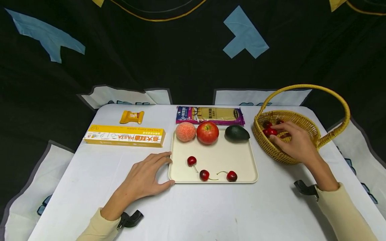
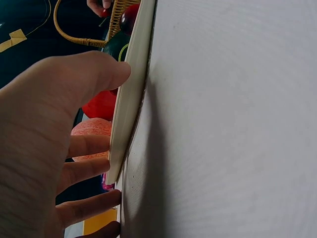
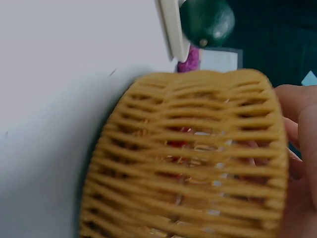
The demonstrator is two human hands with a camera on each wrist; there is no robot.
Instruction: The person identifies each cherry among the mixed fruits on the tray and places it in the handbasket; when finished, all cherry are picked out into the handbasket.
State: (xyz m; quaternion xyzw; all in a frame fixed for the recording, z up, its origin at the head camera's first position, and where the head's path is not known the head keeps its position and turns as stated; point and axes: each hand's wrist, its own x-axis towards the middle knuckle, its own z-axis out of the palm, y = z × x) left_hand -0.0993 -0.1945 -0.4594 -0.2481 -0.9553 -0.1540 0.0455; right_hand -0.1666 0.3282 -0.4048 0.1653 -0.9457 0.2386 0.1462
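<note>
My left hand (image 1: 144, 175) rests at the left edge of a cream tray (image 1: 211, 155), its thumb and fingers spread along the rim. On the tray are a peach-like pink fruit (image 1: 185, 131), a red apple (image 1: 207, 132), a dark green avocado (image 1: 237, 133) and three cherries, one a stemmed cherry (image 1: 204, 175) near the front edge. My right hand (image 1: 297, 142) reaches into a wicker basket (image 1: 275, 152) and pinches a red cherry (image 1: 272, 132) between thumb and fingertips. Other dark cherries (image 1: 267, 124) lie beside it there. In the right wrist view, the weave (image 3: 188, 158) hides the fingertips.
Behind the tray lies a purple pasta packet (image 1: 210, 115). To the left are a yellow pasta box (image 1: 124, 136) and a small orange wrapped snack (image 1: 132, 117). The tall basket handle (image 1: 304, 86) arches over the right hand. White cloth (image 1: 196, 214) covers the table.
</note>
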